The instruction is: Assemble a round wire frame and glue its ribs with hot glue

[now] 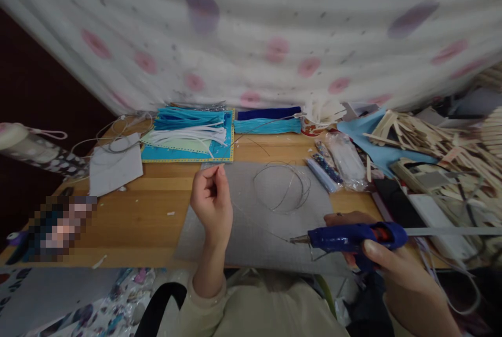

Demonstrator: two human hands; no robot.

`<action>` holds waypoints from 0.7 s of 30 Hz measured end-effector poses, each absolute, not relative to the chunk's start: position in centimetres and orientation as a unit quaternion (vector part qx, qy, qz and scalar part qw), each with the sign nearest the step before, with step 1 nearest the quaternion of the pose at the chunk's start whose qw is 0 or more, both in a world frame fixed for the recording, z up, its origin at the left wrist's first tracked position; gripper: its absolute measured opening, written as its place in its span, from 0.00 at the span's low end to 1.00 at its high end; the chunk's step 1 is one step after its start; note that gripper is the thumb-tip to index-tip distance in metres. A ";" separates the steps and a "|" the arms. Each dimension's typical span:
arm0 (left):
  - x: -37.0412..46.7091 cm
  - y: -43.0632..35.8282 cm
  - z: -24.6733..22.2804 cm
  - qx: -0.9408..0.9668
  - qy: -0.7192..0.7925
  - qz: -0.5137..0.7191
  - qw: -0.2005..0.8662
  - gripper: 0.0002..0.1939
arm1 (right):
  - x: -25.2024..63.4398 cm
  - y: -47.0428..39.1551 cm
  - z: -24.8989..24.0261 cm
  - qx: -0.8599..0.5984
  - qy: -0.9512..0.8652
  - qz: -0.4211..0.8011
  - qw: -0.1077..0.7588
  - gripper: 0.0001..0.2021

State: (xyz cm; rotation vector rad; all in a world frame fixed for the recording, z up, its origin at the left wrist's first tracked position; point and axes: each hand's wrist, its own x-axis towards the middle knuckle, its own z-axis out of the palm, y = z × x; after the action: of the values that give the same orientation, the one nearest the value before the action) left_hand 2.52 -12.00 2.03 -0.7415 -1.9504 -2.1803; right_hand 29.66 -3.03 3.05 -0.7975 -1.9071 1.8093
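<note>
Over the mat (259, 248), the left hand (212, 196) is raised, with the fingers curled in and the thumb pressed to the forefinger. This hand is closed, but one cannot tell what thin thing, if any, is between its tips. The right hand (400, 271) is gripping the gun (345, 237), a blue glue gun, with the thumb along its near side. It is not possible to see well whether a finger presses the trigger. The gun lies nearly level, and its nozzle (300, 240) points to the left hand but is well apart from it. Out of the back of the gun, to the right of the right hand, comes a pale rod (443, 231). A fine thread (257, 220) goes from near the left hand down to the nozzle; of which material, one cannot say.

Between the hands and a little beyond them, a coil (292, 184) of wire rests on the mat. Just beyond the left hand, blue and white pipe cleaners (188, 136) lie on a blue sheet (188, 155). To the left of this hand is a white paper (117, 164). Beyond the right hand and to its right, wooden sticks (423, 138) are heaped.
</note>
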 end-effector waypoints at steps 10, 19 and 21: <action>1.9 -12.1 1.6 -0.230 -0.649 -0.722 0.065 0.08 | 28.3 -3.5 4.5 -0.304 -0.690 0.617 0.225 0.24; 1.7 -12.2 1.4 -0.220 -0.654 -0.721 0.069 0.08 | 28.3 -3.5 4.6 -0.296 -0.697 0.606 0.245 0.24; 1.6 -12.1 1.3 -0.220 -0.652 -0.722 0.070 0.08 | 28.5 -3.5 4.3 -0.299 -0.695 0.606 0.246 0.25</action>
State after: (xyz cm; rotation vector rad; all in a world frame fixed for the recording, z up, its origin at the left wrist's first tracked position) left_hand 1.65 -12.11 1.33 -0.6633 -1.9624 -2.1727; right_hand 28.53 -3.48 4.30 -0.8150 -1.8963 1.6538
